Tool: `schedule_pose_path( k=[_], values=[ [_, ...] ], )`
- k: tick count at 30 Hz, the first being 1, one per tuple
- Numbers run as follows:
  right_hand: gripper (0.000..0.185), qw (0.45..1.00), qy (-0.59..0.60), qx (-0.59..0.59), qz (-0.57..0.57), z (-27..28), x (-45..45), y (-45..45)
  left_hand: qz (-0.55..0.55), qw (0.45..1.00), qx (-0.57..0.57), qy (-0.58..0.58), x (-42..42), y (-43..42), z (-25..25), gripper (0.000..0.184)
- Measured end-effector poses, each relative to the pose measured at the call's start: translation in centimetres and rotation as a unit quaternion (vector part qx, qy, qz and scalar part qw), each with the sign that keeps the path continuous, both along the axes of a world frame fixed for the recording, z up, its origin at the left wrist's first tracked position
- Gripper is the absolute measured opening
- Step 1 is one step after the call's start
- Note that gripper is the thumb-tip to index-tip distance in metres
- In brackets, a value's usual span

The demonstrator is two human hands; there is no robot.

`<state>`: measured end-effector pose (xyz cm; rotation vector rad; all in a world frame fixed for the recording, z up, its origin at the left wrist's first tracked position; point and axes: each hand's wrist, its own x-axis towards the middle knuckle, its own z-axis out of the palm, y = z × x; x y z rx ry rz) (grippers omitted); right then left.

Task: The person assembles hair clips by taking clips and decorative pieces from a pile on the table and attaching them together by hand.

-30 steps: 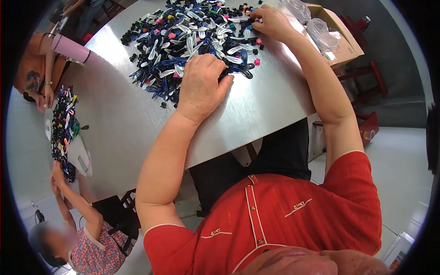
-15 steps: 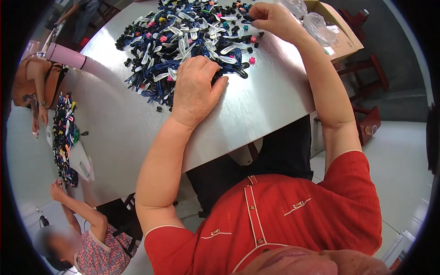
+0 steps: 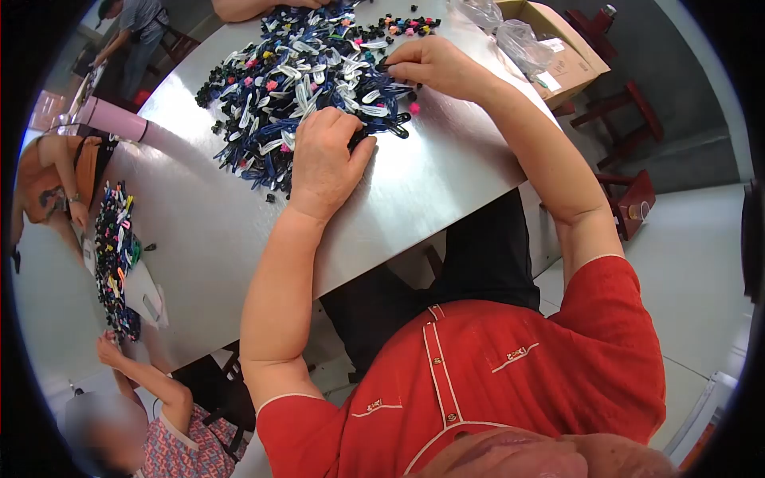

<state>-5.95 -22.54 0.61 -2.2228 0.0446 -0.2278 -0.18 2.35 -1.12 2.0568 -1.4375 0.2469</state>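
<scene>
The pile of hair clips (image 3: 309,92) lies on the metal table (image 3: 430,171). Your left hand (image 3: 325,163) curls over the pile's near edge; its fingertips are hidden, so I cannot tell its grip. Your right hand (image 3: 434,67) is at the pile's right edge, thumb and fingers drawn close together, though whether they pinch anything is unclear. A cardboard box (image 3: 572,68) sits right of the pile.

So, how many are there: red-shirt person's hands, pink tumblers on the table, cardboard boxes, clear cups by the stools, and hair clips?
Hands, left hand and right hand: 2
Pink tumbler: 1
Cardboard box: 1
Clear cup: 1
Hair clips: too jumbled to count
Total without clips: 5
</scene>
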Motion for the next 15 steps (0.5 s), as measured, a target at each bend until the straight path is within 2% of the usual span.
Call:
schedule_pose_path(
  k=[1,3,5,7,9,10,12,13,15],
  values=[
    [0.020,1.000,-0.002,-0.003,-0.006,-0.1,-0.1,0.1,0.001,1.000,-0.002,0.000,-0.1,-0.1,0.1,0.019],
    [0.019,0.979,-0.104,-0.173,0.009,-0.2,-0.6,0.3,-0.011,1.000,-0.009,-0.002,-0.1,-0.1,0.3,0.018],
    [0.018,0.968,-0.129,-0.216,-0.018,0.2,-2.2,0.2,-0.008,1.000,-0.001,-0.003,-0.1,-0.1,0.2,0.018],
    [0.017,0.953,-0.198,-0.211,-0.084,1.2,-3.7,-0.4,-0.015,1.000,-0.016,-0.001,-0.1,-0.1,0.2,0.018],
    [0.016,0.925,-0.248,-0.204,-0.204,2.5,-5.6,-2.9,-0.011,1.000,-0.018,-0.005,-0.1,0.0,0.0,0.018],
    [0.017,0.898,-0.283,-0.209,-0.266,3.1,-6.4,-4.5,-0.009,1.000,-0.020,-0.003,0.0,0.0,0.0,0.018],
    [0.019,0.829,-0.342,-0.291,-0.333,3.5,-7.8,-8.9,-0.010,1.000,-0.006,0.000,0.0,0.1,0.1,0.019],
    [0.019,0.829,-0.342,-0.292,-0.333,2.7,-8.6,-10.5,-0.010,1.000,-0.007,0.000,-0.1,0.2,0.0,0.019],
    [0.021,0.846,-0.070,-0.369,-0.380,1.5,-9.9,-13.0,-0.014,1.000,-0.021,-0.006,0.0,0.0,-0.1,0.019]
  ],
)
